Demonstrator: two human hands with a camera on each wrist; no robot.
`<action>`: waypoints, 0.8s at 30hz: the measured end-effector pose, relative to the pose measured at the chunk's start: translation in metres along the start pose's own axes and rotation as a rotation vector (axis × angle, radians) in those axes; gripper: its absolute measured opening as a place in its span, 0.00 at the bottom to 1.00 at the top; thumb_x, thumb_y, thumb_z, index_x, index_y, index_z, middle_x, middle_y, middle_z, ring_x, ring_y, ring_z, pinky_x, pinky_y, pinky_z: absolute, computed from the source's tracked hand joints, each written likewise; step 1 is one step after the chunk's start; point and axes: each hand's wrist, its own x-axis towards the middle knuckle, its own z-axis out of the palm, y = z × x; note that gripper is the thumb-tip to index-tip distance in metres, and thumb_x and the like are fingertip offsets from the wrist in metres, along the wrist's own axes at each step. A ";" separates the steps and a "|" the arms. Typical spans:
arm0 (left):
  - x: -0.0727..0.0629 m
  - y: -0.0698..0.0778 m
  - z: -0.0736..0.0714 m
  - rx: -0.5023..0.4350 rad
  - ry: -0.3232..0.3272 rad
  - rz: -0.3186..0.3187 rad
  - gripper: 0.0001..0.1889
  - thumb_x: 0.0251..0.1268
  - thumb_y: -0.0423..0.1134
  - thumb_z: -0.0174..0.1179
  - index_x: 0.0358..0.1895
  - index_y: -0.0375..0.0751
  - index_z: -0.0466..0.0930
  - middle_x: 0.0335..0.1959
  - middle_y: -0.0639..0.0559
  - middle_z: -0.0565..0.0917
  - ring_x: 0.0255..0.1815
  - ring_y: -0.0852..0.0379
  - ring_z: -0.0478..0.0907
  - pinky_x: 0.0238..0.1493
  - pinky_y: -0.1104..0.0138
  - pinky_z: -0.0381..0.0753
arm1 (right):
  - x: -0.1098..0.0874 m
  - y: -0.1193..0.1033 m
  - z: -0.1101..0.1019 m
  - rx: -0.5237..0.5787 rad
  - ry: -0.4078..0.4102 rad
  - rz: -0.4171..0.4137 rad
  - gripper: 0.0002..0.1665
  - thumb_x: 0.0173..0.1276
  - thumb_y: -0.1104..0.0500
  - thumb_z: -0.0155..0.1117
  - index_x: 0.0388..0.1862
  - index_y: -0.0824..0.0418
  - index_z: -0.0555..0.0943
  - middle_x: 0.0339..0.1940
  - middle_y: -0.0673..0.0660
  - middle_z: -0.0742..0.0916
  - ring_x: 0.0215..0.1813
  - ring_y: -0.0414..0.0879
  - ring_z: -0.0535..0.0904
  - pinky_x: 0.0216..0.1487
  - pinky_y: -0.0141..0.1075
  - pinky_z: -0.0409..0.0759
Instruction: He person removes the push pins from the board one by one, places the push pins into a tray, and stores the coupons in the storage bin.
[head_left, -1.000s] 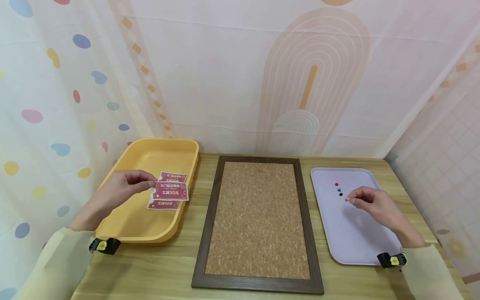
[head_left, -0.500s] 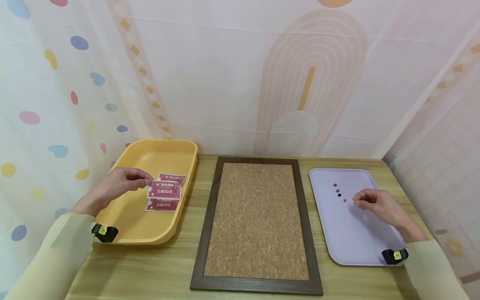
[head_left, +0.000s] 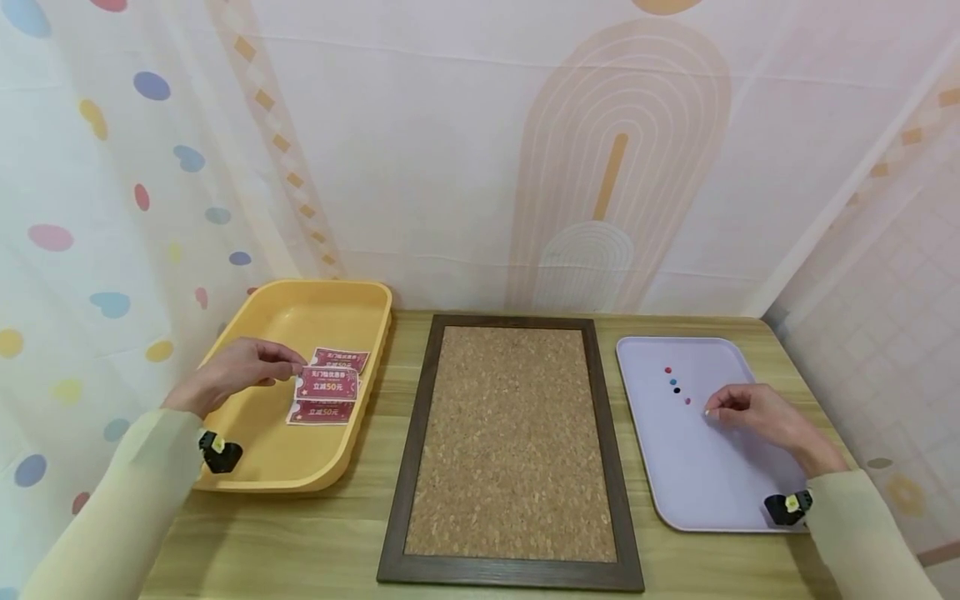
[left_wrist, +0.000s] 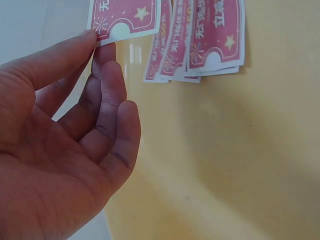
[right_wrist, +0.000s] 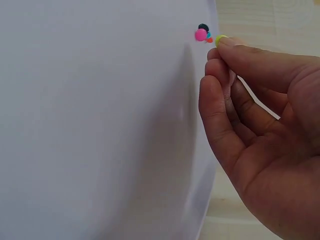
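Note:
In the head view, my left hand (head_left: 243,371) pinches a red coupon (head_left: 327,384) by its left end, above more red coupons (head_left: 322,412) lying in the yellow tray (head_left: 300,481). The left wrist view has the held coupon (left_wrist: 125,20) between thumb and fingers, beside several overlapping ones (left_wrist: 215,45). Over the purple tray (head_left: 720,500), my right hand (head_left: 765,417) pinches a small yellow thumbtack (right_wrist: 220,41) between thumb and forefinger. Just left of those fingertips lies a pink thumbtack (right_wrist: 201,34), in a slanting row with a black (head_left: 677,390), a blue (head_left: 672,382) and a red one (head_left: 667,370).
Between the two trays, a cork board (head_left: 513,442) in a dark wooden frame lies on the wooden table (head_left: 315,542). A patterned cloth (head_left: 435,150) hangs behind the table and along both sides.
My right fingertips have drawn slightly right and nearer, leaving the pink thumbtack in plain sight on the tray. The left hand has shifted the held coupon a little left.

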 end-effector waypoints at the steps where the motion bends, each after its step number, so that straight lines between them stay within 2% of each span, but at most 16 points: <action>1: 0.001 -0.002 0.000 -0.002 -0.005 0.002 0.19 0.76 0.44 0.62 0.58 0.32 0.84 0.54 0.46 0.86 0.49 0.54 0.78 0.50 0.62 0.82 | 0.000 0.001 0.001 -0.002 -0.004 -0.006 0.04 0.72 0.67 0.66 0.41 0.68 0.85 0.37 0.54 0.86 0.37 0.36 0.74 0.38 0.29 0.75; 7: 0.005 -0.007 0.003 -0.055 -0.027 -0.005 0.17 0.76 0.39 0.62 0.57 0.29 0.84 0.51 0.47 0.86 0.44 0.55 0.77 0.46 0.64 0.82 | 0.002 0.007 0.003 0.005 -0.019 -0.015 0.03 0.71 0.68 0.67 0.40 0.69 0.85 0.36 0.55 0.86 0.36 0.35 0.74 0.38 0.29 0.76; 14: 0.011 -0.016 0.005 -0.059 -0.042 -0.033 0.15 0.75 0.33 0.60 0.55 0.24 0.83 0.46 0.48 0.87 0.37 0.56 0.77 0.38 0.66 0.81 | 0.002 0.005 0.003 -0.001 -0.030 0.013 0.04 0.71 0.68 0.67 0.41 0.70 0.85 0.38 0.56 0.86 0.39 0.37 0.75 0.39 0.28 0.76; 24: 0.013 -0.027 0.007 -0.047 -0.069 -0.073 0.16 0.74 0.35 0.63 0.56 0.26 0.84 0.44 0.49 0.87 0.38 0.55 0.77 0.39 0.65 0.81 | 0.006 0.002 0.005 0.015 -0.031 -0.001 0.04 0.69 0.69 0.68 0.41 0.70 0.86 0.37 0.56 0.87 0.38 0.39 0.74 0.39 0.29 0.75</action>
